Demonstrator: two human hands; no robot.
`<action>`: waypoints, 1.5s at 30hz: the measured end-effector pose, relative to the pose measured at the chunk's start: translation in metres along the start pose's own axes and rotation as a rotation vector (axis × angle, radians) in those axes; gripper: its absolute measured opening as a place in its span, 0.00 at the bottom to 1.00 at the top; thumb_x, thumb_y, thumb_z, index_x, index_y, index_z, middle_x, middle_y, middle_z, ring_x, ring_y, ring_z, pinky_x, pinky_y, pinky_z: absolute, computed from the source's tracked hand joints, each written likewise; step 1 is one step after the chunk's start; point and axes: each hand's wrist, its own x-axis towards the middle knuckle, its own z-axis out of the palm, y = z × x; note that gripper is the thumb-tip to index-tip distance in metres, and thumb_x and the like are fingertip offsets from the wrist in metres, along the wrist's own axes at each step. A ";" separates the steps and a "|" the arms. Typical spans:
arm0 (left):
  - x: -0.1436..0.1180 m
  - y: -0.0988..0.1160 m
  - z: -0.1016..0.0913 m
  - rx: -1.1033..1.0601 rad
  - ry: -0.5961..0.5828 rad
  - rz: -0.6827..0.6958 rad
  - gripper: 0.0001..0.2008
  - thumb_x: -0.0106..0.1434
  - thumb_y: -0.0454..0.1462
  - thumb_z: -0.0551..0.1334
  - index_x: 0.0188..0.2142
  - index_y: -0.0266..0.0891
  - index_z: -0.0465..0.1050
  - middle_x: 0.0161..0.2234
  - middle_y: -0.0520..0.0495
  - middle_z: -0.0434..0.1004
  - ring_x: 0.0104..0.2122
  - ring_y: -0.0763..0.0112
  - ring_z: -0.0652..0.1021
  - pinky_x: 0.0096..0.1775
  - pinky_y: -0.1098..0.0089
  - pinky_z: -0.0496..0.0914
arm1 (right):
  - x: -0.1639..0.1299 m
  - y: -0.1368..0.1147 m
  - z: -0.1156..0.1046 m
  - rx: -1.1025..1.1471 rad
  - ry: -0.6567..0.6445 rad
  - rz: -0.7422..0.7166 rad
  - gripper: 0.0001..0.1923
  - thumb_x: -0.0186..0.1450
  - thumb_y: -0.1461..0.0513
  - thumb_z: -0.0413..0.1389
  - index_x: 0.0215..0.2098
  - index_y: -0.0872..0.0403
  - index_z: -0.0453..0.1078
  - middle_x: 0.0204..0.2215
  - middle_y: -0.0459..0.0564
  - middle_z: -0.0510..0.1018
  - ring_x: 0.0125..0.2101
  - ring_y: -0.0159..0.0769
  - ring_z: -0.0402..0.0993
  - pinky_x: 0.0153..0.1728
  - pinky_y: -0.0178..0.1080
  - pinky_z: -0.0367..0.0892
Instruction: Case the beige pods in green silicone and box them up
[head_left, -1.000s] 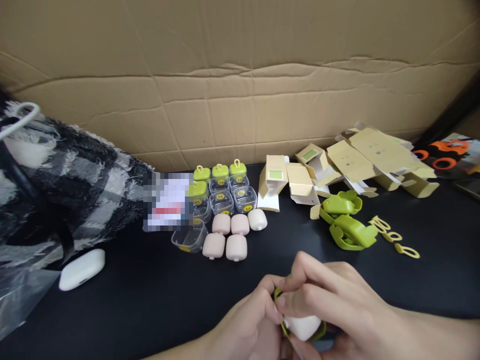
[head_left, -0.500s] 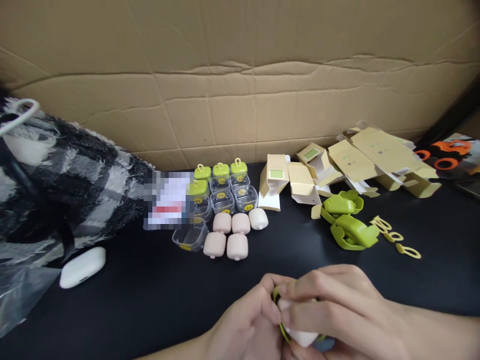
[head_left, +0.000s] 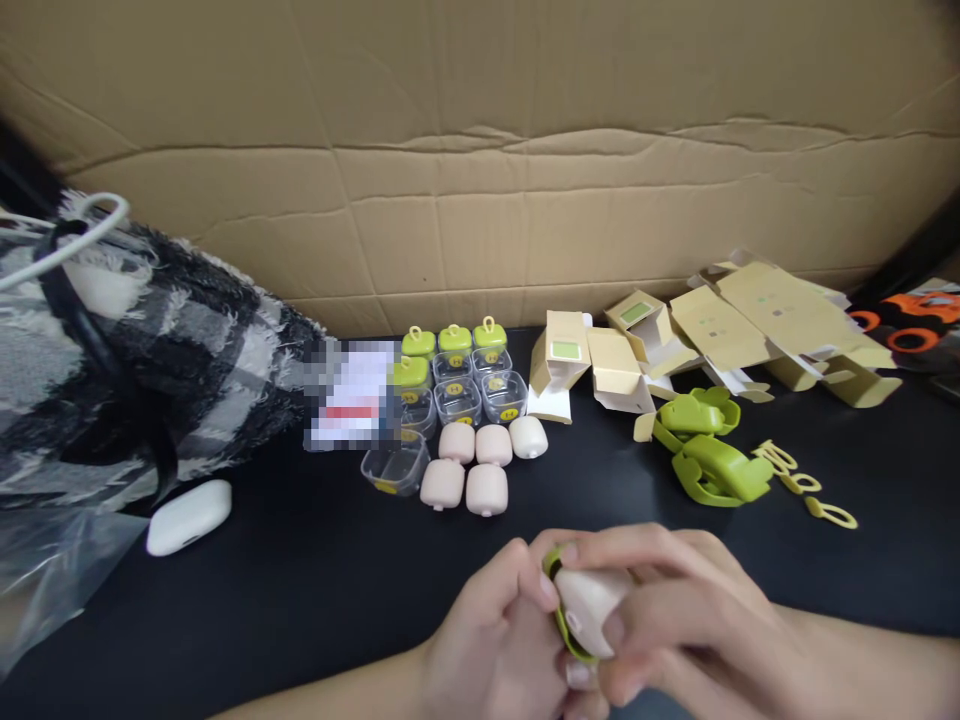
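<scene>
Both hands meet low in the middle of the view over a black table. My left hand and my right hand together grip a small pale pink rounded piece seated in a green cover. Fingers hide most of the green cover. Beyond the hands lie several loose pink pieces, clear little boxes with green lids and two green covers.
Small tan cartons, some flattened, lie at the back right before a cardboard wall. Yellow loops rest right of the green covers. A white earbud case, a plaid fuzzy cloth and a plastic bag are at left.
My hands have turned the pink piece so more of its face shows, with my right fingers wrapped lower around it. The view shifted slightly left.
</scene>
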 end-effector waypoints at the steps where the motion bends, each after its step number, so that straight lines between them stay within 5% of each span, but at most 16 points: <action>1: 0.001 0.001 0.001 0.029 0.006 0.013 0.12 0.52 0.37 0.52 0.36 0.41 0.66 0.24 0.52 0.66 0.21 0.74 0.61 0.22 0.70 0.48 | -0.001 0.001 0.000 -0.028 -0.024 -0.025 0.06 0.68 0.67 0.53 0.41 0.49 0.63 0.46 0.50 0.74 0.46 0.34 0.75 0.40 0.30 0.73; 8: 0.005 0.015 0.010 0.099 0.130 0.009 0.07 0.51 0.38 0.54 0.31 0.40 0.62 0.25 0.54 0.64 0.20 0.77 0.58 0.24 0.70 0.48 | -0.006 0.005 0.014 0.342 0.140 0.271 0.10 0.69 0.67 0.50 0.45 0.46 0.56 0.46 0.50 0.69 0.33 0.28 0.78 0.30 0.30 0.75; 12: 0.007 0.015 0.010 0.107 0.106 -0.015 0.11 0.51 0.41 0.53 0.32 0.38 0.64 0.23 0.52 0.65 0.19 0.77 0.57 0.22 0.69 0.47 | -0.005 0.013 0.014 0.144 0.180 0.103 0.10 0.68 0.66 0.52 0.44 0.47 0.57 0.45 0.51 0.70 0.43 0.35 0.74 0.33 0.33 0.74; 17: 0.006 0.010 0.012 0.146 0.178 0.059 0.13 0.50 0.41 0.56 0.36 0.39 0.61 0.25 0.54 0.64 0.20 0.77 0.58 0.23 0.69 0.45 | 0.004 0.017 -0.002 -0.081 0.020 0.174 0.32 0.59 0.51 0.62 0.57 0.50 0.58 0.43 0.51 0.71 0.36 0.33 0.76 0.32 0.32 0.73; 22: 0.003 0.008 0.015 0.248 0.253 0.081 0.16 0.48 0.39 0.60 0.36 0.39 0.60 0.26 0.55 0.65 0.21 0.80 0.59 0.24 0.69 0.45 | 0.012 0.009 -0.019 -0.098 -0.124 0.188 0.22 0.60 0.55 0.63 0.51 0.51 0.69 0.39 0.47 0.74 0.33 0.28 0.75 0.32 0.29 0.70; 26: 0.003 0.008 0.009 0.173 0.165 0.048 0.12 0.52 0.39 0.57 0.36 0.38 0.62 0.24 0.54 0.65 0.20 0.78 0.58 0.24 0.69 0.45 | 0.009 0.009 -0.015 0.044 -0.102 0.291 0.20 0.62 0.55 0.62 0.50 0.52 0.71 0.39 0.50 0.74 0.34 0.32 0.75 0.36 0.33 0.71; 31: 0.006 0.008 0.003 0.118 0.125 0.052 0.09 0.52 0.39 0.56 0.33 0.38 0.64 0.25 0.53 0.66 0.20 0.78 0.59 0.23 0.70 0.47 | 0.009 0.014 -0.001 0.280 0.084 0.330 0.19 0.62 0.52 0.60 0.46 0.55 0.73 0.38 0.53 0.73 0.37 0.36 0.72 0.37 0.36 0.71; 37: 0.006 0.009 -0.002 0.111 0.071 0.091 0.14 0.50 0.38 0.57 0.37 0.37 0.65 0.32 0.44 0.75 0.21 0.78 0.61 0.23 0.71 0.49 | 0.016 0.013 -0.007 0.641 0.165 0.508 0.20 0.64 0.48 0.56 0.46 0.53 0.71 0.31 0.46 0.72 0.20 0.26 0.70 0.19 0.29 0.70; 42: 0.007 0.007 -0.005 0.114 0.088 0.121 0.13 0.55 0.37 0.57 0.42 0.40 0.63 0.33 0.49 0.72 0.21 0.77 0.67 0.22 0.74 0.56 | 0.012 0.007 -0.020 0.212 0.280 0.317 0.21 0.60 0.55 0.63 0.50 0.45 0.64 0.37 0.46 0.77 0.32 0.32 0.78 0.27 0.28 0.74; 45: 0.008 0.006 -0.001 0.142 0.089 0.167 0.13 0.57 0.35 0.57 0.44 0.40 0.64 0.38 0.48 0.71 0.28 0.71 0.72 0.26 0.70 0.64 | 0.011 0.001 -0.023 -0.107 0.179 0.067 0.21 0.62 0.55 0.62 0.50 0.49 0.64 0.40 0.50 0.77 0.40 0.35 0.77 0.35 0.31 0.74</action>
